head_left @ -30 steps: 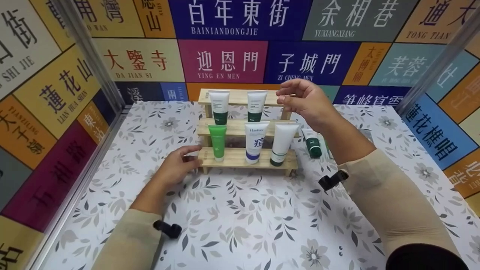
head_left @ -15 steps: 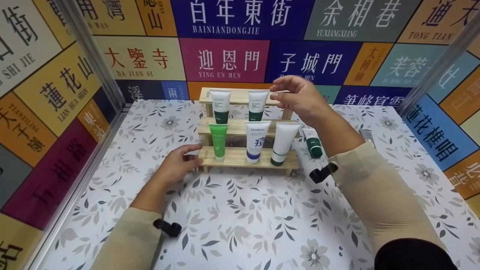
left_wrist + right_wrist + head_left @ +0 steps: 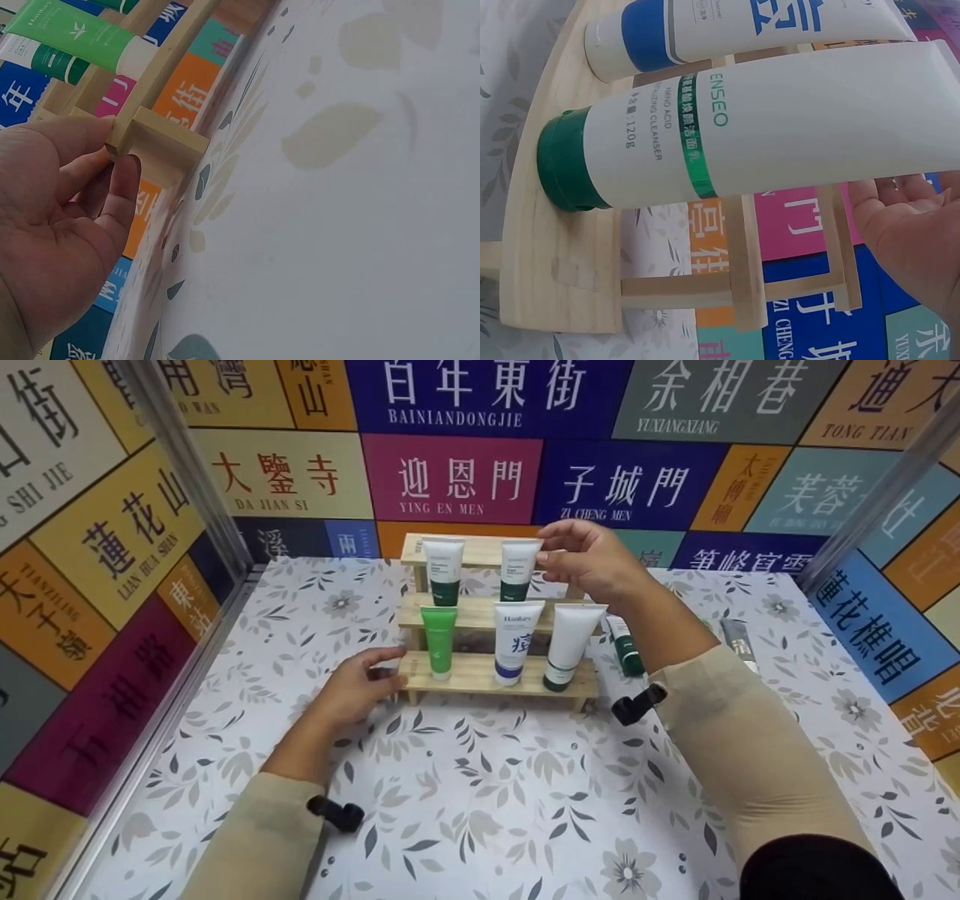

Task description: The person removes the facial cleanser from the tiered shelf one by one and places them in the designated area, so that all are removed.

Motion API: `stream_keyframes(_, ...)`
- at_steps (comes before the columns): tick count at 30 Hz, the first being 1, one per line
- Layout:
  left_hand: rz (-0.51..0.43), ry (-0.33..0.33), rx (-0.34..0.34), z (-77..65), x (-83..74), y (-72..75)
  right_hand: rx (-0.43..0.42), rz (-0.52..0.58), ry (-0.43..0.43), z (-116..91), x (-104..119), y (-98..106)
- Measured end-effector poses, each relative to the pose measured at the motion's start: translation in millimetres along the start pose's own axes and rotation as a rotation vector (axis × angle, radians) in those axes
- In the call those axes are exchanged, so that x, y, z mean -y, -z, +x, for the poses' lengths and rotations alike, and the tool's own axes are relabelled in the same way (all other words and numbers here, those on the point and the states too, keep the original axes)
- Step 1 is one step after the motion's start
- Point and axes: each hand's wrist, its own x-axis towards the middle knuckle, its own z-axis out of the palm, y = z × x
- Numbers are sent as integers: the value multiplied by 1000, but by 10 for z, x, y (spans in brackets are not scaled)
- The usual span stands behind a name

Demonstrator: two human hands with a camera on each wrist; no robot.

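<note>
The white-and-green tube (image 3: 519,570) is stood at one o'clock on the wooden rack (image 3: 472,679); probably light, soft and slick, best taken mid-body. Whether it is grasped by the right grip (image 3: 589,556), at its three o'clock, cannot be told; the rack's eight-o'clock end is pinched by the left grip (image 3: 360,688).

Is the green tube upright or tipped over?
Upright: the green tube stands on its cap on the lowest wooden step, its wide end pointing up.
</note>
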Motion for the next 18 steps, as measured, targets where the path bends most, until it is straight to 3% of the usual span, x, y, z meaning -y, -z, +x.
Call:
stream_keyframes(9,8,3,-9,16,22,-15,-47,75,23,-26,-52,11)
stream_keyframes(18,-1,23,-1,20,16,-1,-91,214,-13,-78,-146,132)
